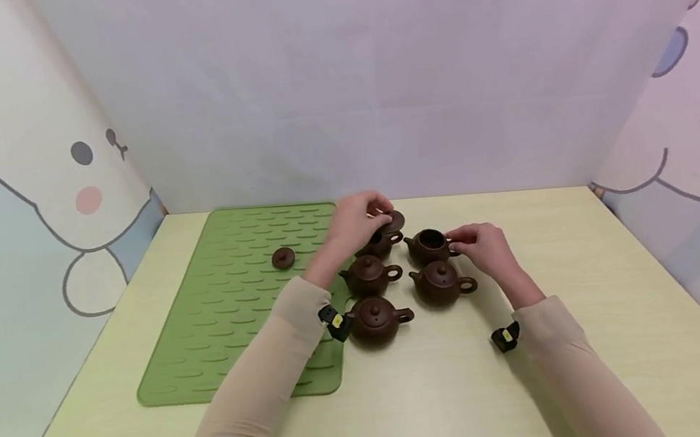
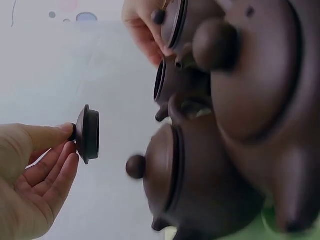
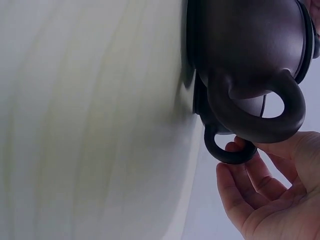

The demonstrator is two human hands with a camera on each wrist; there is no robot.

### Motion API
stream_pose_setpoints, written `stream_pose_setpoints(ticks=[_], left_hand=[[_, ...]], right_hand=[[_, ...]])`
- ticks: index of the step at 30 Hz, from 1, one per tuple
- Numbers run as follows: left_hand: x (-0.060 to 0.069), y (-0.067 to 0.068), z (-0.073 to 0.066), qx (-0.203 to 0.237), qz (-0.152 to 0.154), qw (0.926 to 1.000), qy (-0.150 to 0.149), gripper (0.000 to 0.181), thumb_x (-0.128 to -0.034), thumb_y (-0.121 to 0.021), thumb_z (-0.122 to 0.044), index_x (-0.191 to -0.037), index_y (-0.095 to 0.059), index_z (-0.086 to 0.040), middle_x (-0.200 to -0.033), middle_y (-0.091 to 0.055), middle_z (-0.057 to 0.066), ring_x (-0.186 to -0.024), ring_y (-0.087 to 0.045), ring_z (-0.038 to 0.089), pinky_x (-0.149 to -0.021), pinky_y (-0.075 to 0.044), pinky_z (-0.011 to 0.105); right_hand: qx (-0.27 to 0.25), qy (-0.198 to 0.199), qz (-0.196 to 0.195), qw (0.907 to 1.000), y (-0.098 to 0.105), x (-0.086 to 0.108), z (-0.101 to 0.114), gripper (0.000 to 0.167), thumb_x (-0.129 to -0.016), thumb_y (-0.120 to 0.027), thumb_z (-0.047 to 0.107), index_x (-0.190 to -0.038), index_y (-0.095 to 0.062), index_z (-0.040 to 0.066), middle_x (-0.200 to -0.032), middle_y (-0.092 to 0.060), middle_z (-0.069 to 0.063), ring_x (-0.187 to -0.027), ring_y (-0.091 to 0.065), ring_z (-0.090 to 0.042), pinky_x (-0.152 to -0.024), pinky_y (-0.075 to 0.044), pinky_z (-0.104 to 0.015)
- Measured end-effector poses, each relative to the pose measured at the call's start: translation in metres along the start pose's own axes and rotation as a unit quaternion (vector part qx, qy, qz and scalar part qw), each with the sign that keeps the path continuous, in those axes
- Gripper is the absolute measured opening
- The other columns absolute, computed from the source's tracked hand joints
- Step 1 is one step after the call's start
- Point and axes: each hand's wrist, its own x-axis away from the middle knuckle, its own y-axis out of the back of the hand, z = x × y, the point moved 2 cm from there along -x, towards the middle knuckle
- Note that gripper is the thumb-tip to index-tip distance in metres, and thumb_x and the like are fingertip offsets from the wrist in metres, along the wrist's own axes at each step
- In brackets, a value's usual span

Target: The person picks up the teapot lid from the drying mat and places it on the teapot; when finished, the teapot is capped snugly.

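My left hand (image 1: 351,225) pinches the knob of a dark brown teapot lid (image 2: 89,134), held tilted above the open rear-left teapot (image 1: 380,247). On the right, my right hand (image 1: 488,249) pinches the handle of another lidless teapot (image 1: 430,246), its opening facing up; the left wrist view shows the lid apart from the pots. Three lidded teapots stand nearer me: a middle-left one (image 1: 368,276), a front-left one (image 1: 375,321) and a right one (image 1: 440,283). A loose lid (image 1: 283,258) lies on the green mat.
The green ridged mat (image 1: 205,324) covers the table's left part, its right edge close to the left row of teapots. Pale wooden tabletop (image 1: 450,396) extends in front and to the right. Printed cloth walls (image 1: 342,103) enclose the back and sides.
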Motion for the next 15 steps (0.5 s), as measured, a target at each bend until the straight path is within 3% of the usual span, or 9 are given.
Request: stream_pose_setpoints(ticks=[9, 15], left_hand=[[-0.012, -0.028, -0.018, -0.024, 0.032, 0.9991, -0.017, 0.01, -0.0938, -0.07, -0.016, -0.103, -0.072, -0.014, -0.104, -0.073, 0.001, -0.096, -0.068, 0.015, -0.082, -0.056, 0.027], [-0.017, -0.046, -0.022, -0.032, 0.048, 0.9983, -0.007, 0.01, -0.0939, -0.07, -0.016, -0.104, -0.072, -0.016, -0.103, -0.073, -0.001, -0.094, -0.068, 0.012, -0.079, -0.055, 0.024]], right_hand=[[-0.002, 0.01, -0.005, 0.9999, 0.0, -0.001, 0.001, 0.024, -0.093, -0.067, 0.004, -0.116, -0.072, -0.003, -0.11, -0.074, -0.022, -0.101, -0.071, -0.035, -0.09, -0.055, -0.045], [-0.001, 0.01, -0.004, 0.9999, 0.001, -0.001, 0.002, 0.024, -0.093, -0.067, 0.003, -0.116, -0.071, -0.004, -0.112, -0.073, -0.023, -0.102, -0.071, -0.036, -0.09, -0.056, -0.047]])
